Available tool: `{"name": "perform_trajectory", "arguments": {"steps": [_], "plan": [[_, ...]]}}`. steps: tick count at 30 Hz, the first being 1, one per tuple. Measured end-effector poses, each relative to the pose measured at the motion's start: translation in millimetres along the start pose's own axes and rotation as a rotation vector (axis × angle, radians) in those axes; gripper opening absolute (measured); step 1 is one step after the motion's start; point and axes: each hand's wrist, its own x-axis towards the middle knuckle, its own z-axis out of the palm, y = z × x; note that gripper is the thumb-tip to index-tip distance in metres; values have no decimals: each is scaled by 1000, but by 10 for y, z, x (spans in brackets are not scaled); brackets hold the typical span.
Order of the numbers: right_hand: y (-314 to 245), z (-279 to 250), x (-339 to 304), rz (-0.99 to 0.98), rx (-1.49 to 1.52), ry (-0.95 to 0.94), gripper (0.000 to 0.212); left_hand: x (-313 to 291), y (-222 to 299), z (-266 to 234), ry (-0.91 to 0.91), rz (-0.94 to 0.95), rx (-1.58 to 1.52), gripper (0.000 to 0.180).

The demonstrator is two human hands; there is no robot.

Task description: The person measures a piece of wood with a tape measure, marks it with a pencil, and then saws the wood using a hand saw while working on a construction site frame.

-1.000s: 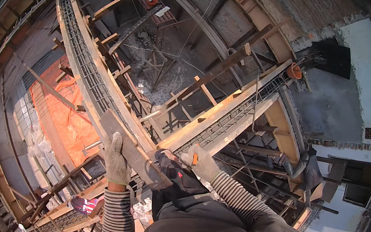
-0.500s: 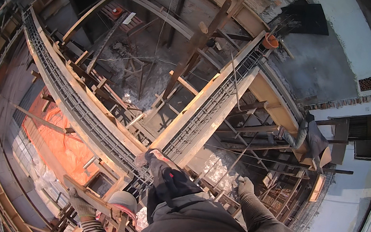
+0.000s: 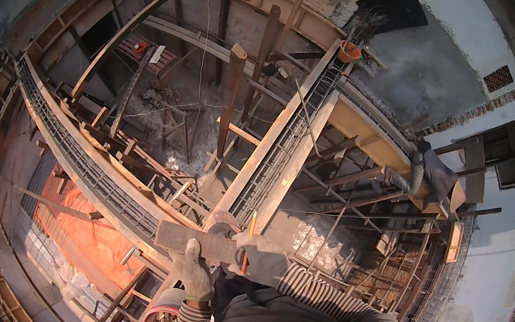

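A short wooden board [image 3: 177, 237] lies crosswise in front of my body. My left hand [image 3: 194, 272], in a grey work glove, grips the board from below, its thumb up over the face. At the board's right end is my gloved right hand [image 3: 265, 259], closed around a yellow-orange pencil [image 3: 252, 226] that stands nearly upright. Whether that hand also touches the board I cannot tell. Just beyond, two formwork channels with rebar cages [image 3: 273, 163] meet close to my feet.
Another rebar-filled formwork beam [image 3: 86, 160] curves off to the left. An orange tarp [image 3: 80, 228] is spread below. Timber props [image 3: 231, 91] rise from the lower level. At the right a person [image 3: 432, 179] leans over formwork. An orange bucket [image 3: 350, 52] stands at the far beam end.
My left hand has brought the board up from the lower left to in front of me. My right hand has come in from the right to the board's end. The view has shifted slightly.
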Motion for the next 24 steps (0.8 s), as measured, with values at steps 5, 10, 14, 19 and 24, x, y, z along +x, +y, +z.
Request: {"name": "perform_trajectory", "arguments": {"steps": [5, 10, 14, 19, 24], "plan": [[116, -1028, 329, -21, -835, -62, 29, 148, -10, 364, -220, -120, 393, 60], [-470, -1974, 264, -139, -1242, 378, 62, 1393, 118, 844, -329, -179, 932, 65], [-755, -2919, 736, 265, -1172, 532, 66, 2610, 8, 2286, -402, 171, 1293, 78], [-911, -3748, 1341, 516, -1036, 719, 62, 4588, -534, 3923, -353, 463, 1399, 82], [-669, -4389, 819, 864, -869, 785, 65, 6015, -1252, 4638, -58, 330, 1496, 100]]}}
